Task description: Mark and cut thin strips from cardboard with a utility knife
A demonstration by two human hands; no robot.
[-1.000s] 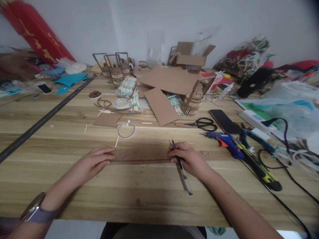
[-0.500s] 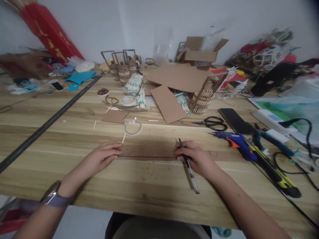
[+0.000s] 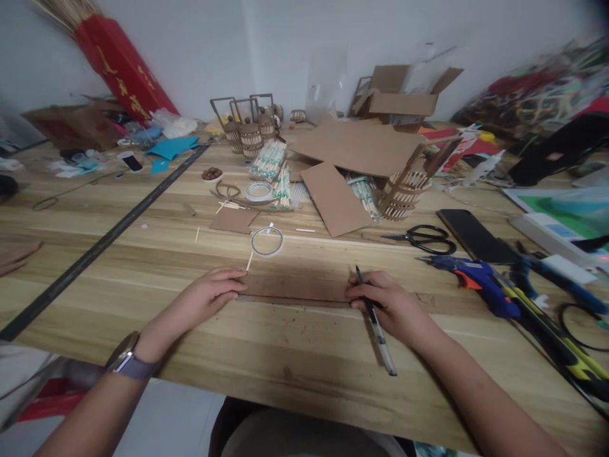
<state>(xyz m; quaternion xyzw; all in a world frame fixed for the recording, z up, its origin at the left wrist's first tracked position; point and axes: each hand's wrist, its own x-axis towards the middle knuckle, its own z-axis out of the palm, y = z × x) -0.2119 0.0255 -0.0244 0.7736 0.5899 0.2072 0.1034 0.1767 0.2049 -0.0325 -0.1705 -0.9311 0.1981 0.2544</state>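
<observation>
A long, narrow cardboard strip [image 3: 295, 289] lies across the wooden table in front of me. My left hand [image 3: 212, 297] has its fingers closed on the strip's left end, beside a thin light stick [image 3: 250, 261]. At the right part of the strip, my right hand [image 3: 387, 303] grips a pen [image 3: 379, 333], its dark tip pointing away from me, while the fingertips touch the cardboard. A roll of tape [image 3: 267, 241] lies just beyond the strip.
Black scissors [image 3: 431, 240], a phone [image 3: 476, 235] and a blue glue gun [image 3: 480, 282] lie to the right. Farther back are cardboard sheets [image 3: 335, 200] and small slatted buckets [image 3: 251, 138]. A dark metal bar [image 3: 114, 231] crosses the left side; part of another person's hand [image 3: 16, 255] shows beyond it.
The view has shifted so that the scene sits farther right, and another person's hand now shows at the left edge. Both my hands keep their places on the strip.
</observation>
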